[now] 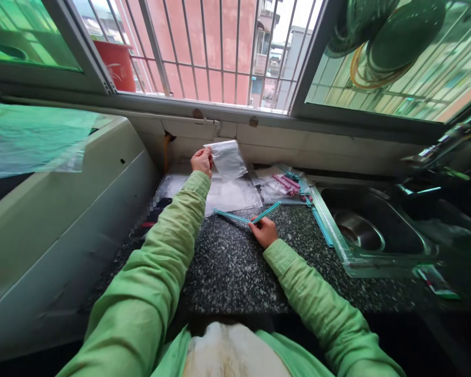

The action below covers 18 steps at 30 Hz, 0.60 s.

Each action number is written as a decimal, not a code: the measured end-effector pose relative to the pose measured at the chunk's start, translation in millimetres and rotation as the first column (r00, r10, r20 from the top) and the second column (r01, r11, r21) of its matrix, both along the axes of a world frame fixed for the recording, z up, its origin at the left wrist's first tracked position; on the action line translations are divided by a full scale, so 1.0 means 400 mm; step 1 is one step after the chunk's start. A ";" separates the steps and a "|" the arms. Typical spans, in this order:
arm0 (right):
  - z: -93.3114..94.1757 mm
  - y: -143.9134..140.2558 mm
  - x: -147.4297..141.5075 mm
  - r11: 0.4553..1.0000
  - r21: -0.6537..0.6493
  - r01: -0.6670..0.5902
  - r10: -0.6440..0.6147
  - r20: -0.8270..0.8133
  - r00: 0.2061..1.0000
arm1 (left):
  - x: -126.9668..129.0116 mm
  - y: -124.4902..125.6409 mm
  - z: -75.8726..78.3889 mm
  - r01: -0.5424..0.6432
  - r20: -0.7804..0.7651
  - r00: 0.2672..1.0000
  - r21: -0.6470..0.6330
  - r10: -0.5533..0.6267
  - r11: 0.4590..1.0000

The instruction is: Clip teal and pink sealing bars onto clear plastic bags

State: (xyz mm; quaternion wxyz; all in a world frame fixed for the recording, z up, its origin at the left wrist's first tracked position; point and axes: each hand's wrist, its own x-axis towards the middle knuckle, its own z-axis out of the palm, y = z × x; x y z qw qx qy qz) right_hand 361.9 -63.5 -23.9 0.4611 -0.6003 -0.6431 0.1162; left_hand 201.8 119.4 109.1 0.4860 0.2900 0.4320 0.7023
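Observation:
My left hand [202, 159] is raised near the back wall and pinches the top corner of a clear plastic bag [227, 159], which hangs above the counter. My right hand [264, 231] rests on the dark speckled counter [227, 262] and grips a teal sealing clip [246, 216] that is spread open in a shallow V. More clear bags [235, 195] lie flat under the raised one.
Pink clips [286, 183] and teal clips [322, 228] lie on bags by the steel sink [371, 230] on the right. A white appliance [63, 209] flanks the left. Above is a barred window [204, 52]; a faucet [443, 152] stands at right.

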 end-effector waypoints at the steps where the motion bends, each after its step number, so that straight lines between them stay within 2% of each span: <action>1: 0.001 0.000 -0.001 1.000 0.001 -0.003 0.003 0.003 1.000 | 0.001 0.024 -0.014 -0.044 -0.010 0.999 -0.028 0.044 0.999; 3: 0.002 0.001 -0.001 1.000 0.001 -0.002 0.002 0.008 1.000 | -0.005 0.064 -0.049 -0.128 -0.084 0.989 -0.116 0.119 0.985; 5: 0.002 0.002 -0.001 1.000 -0.001 -0.003 0.003 0.015 1.000 | -0.017 0.094 -0.089 -0.214 -0.232 0.960 -0.259 0.155 0.942; 10: -0.001 0.003 0.000 1.000 -0.007 -0.021 0.021 0.029 0.999 | -0.054 0.138 -0.183 -0.234 -0.332 0.937 -0.373 0.107 0.898; 15: -0.004 0.003 -0.002 1.000 0.000 -0.015 0.015 0.042 0.999 | -0.071 0.163 -0.240 -0.223 -0.418 0.907 -0.376 0.050 0.899; 18: -0.003 0.003 -0.002 1.000 0.004 -0.018 0.018 0.053 0.998 | -0.076 0.159 -0.250 -0.210 -0.494 0.868 -0.283 0.046 0.936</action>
